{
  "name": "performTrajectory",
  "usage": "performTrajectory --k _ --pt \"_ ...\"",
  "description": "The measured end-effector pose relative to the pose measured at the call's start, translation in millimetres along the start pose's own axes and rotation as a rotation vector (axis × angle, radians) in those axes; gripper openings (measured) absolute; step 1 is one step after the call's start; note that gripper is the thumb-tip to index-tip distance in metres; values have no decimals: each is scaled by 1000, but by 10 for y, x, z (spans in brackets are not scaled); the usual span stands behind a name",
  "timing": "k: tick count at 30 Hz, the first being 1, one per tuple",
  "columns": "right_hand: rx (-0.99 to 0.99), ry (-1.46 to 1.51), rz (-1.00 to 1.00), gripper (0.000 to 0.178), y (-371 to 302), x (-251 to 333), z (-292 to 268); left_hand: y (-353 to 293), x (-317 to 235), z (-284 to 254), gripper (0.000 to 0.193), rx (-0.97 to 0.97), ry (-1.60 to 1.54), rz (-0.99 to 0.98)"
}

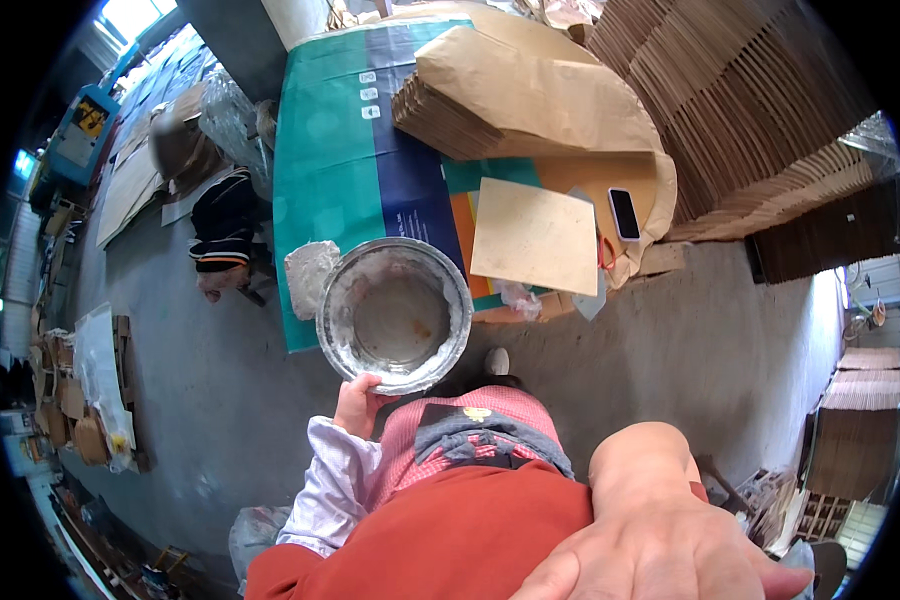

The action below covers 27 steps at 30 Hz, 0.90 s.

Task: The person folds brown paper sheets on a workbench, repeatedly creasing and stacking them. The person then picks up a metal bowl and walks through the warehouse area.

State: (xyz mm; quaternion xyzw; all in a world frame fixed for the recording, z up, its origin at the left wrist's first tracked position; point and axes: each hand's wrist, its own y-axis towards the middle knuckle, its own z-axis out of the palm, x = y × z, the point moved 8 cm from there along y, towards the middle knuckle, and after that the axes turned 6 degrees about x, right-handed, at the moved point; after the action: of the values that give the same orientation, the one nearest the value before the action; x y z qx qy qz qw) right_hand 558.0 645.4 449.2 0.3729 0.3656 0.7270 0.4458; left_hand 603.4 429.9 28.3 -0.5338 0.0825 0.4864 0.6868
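A round grey basin point(400, 320), its walls and rim caked with whitish residue, rests at the near left edge of the table or overhangs it. My left hand point(358, 402) grips the basin's near rim from below left, fingers closed around it. Beside the basin lies a crumpled whitish sheet point(311, 277). My right hand point(660, 555) is raised very close at the lower right, back of the hand showing. Its fingertips run out of the picture, and anything it holds is hidden.
A green and dark blue printed sheet point(320, 150) covers the table's left part. On the table are a pale board point(533, 235), a phone point(624, 214), red-handled scissors point(607, 252) and stacked cardboard under brown paper point(530, 90). Tall cardboard stacks point(730, 110) stand right; a person point(220, 220) is at the left.
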Motion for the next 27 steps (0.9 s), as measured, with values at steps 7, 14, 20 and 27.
performTrajectory --k 7,14,20,27 --pt "-46 -167 114 65 -85 -169 18 -84 49 -161 25 64 59 -31" --pt "-522 -908 875 37 -1399 364 -626 -221 116 310 33 119 186 -58" --pt "-1496 -935 1088 13 -4699 1612 -523 -129 399 1400 24 212 257 -45" --pt "-2009 -1156 1485 24 -6981 2628 657 52 1144 3206 26 394 327 -224"
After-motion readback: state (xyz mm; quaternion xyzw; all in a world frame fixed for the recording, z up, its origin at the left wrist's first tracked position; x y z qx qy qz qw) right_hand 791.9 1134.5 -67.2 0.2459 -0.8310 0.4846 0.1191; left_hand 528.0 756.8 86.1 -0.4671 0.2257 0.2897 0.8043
